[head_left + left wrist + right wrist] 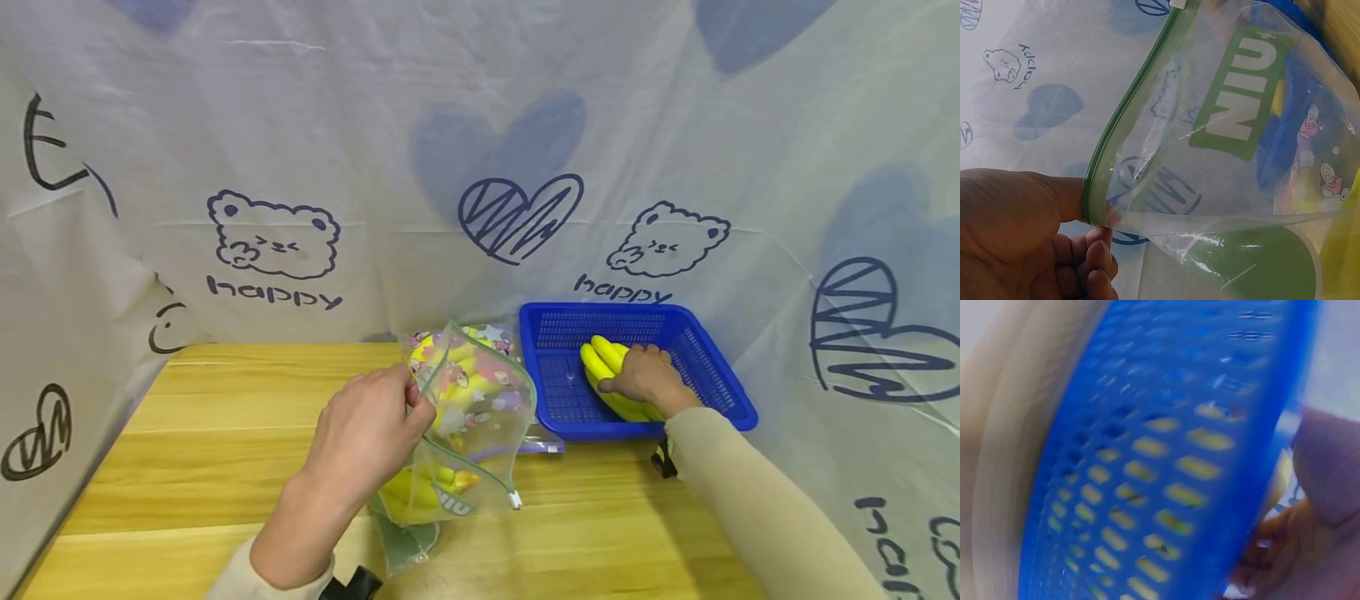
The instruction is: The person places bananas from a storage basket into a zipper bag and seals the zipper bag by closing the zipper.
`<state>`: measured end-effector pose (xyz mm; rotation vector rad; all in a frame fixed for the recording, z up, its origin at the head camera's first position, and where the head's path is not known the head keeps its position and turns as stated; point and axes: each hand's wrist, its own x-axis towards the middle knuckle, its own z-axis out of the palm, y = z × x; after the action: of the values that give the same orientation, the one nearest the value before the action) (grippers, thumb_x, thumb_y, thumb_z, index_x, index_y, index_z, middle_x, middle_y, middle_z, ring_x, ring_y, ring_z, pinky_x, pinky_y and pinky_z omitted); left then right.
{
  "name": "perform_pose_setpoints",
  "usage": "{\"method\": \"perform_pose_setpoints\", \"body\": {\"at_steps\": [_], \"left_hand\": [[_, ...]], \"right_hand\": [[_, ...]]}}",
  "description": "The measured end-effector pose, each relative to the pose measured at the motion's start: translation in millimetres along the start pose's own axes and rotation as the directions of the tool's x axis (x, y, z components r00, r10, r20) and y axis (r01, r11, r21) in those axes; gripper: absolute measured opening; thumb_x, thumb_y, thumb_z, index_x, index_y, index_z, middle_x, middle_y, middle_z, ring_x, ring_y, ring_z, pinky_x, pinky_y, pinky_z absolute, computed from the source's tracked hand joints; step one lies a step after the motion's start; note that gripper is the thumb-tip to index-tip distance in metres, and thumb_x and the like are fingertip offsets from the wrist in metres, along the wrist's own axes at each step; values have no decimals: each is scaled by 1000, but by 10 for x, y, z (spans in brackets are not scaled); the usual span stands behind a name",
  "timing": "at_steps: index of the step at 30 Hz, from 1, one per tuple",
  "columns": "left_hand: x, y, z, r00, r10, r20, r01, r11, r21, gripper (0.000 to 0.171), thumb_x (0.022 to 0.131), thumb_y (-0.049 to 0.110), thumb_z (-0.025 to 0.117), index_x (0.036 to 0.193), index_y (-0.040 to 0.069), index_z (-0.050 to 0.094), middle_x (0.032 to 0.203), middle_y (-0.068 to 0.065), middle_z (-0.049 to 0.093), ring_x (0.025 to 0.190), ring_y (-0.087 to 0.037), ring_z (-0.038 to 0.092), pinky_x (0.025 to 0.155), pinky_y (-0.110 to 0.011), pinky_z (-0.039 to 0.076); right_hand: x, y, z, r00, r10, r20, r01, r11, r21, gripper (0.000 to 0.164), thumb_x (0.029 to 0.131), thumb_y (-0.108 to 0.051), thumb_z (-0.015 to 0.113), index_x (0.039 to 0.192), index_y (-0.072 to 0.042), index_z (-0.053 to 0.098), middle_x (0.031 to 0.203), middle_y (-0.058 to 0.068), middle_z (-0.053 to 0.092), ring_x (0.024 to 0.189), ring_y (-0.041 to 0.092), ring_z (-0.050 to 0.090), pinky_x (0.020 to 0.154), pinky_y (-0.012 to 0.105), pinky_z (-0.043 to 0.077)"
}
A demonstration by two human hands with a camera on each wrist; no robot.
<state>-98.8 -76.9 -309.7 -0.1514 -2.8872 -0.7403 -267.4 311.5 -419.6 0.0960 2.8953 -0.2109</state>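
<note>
My left hand [375, 425] pinches the rim of a clear zip bag [1222, 181] between thumb and fingers. The bag's green-edged mouth gapes wide, a white slider hanging at one end. Low in it lie yellow bananas [420, 496]. In the blue basket [577, 431] at the right rests a bunch of bananas [600, 362]. My right hand [648, 375] grips that bunch from above, thumb on the near side and fingers over the far side. The right wrist view is blurred; the basket's slotted wall hides most of the bananas there.
Behind the clear bag lies a second bag [495, 336] printed with cartoon figures, with yellow things inside and a purple zip strip [525, 447]. All stand on a wooden table [225, 433]. A white sheet [375, 150] with hearts and bears hangs close behind and along the sides.
</note>
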Motion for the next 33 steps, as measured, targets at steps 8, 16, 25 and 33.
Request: {"method": "perform_pose_setpoints", "body": {"at_steps": [8, 16, 25, 33], "left_hand": [[-12, -10, -5, 1000, -3, 11, 3, 1000, -4, 13, 91, 18, 59, 78, 18, 56, 69, 0, 54, 67, -23, 51, 59, -37, 39], [-25, -16, -7, 1000, -10, 21, 10, 1000, -8, 13, 91, 17, 59, 78, 17, 56, 70, -1, 55, 67, -23, 51, 58, -37, 39], [-29, -16, -13, 1000, 3, 10, -3, 1000, -15, 13, 88, 16, 59, 76, 18, 55, 67, -1, 53, 63, -22, 50, 54, -36, 37], [-22, -31, -33, 1000, -7, 18, 8, 1000, -16, 13, 90, 16, 58, 78, 17, 56, 68, -2, 53, 64, -22, 50, 54, -35, 37]], "right_hand": [[-24, -4, -115, 993, -89, 76, 81, 991, 107, 106, 93, -49, 67, 153, 24, 20, 148, 44, 45, 126, 50, 57, 110, 63, 45], [29, -114, 31, 1000, 18, 18, -18, 1000, 17, 113, 87, -64, 71, 153, 17, 28, 140, 39, 48, 126, 51, 51, 104, 68, 46], [2, -188, 105, 997, -6, -73, 2, 999, -52, 103, 80, -54, 80, 145, 13, 37, 139, 38, 45, 134, 57, 39, 109, 78, 33], [-41, -207, 110, 982, -75, -174, 61, 994, -89, 92, 77, -54, 83, 131, 9, 42, 117, 29, 48, 117, 50, 45, 103, 76, 38]]}}
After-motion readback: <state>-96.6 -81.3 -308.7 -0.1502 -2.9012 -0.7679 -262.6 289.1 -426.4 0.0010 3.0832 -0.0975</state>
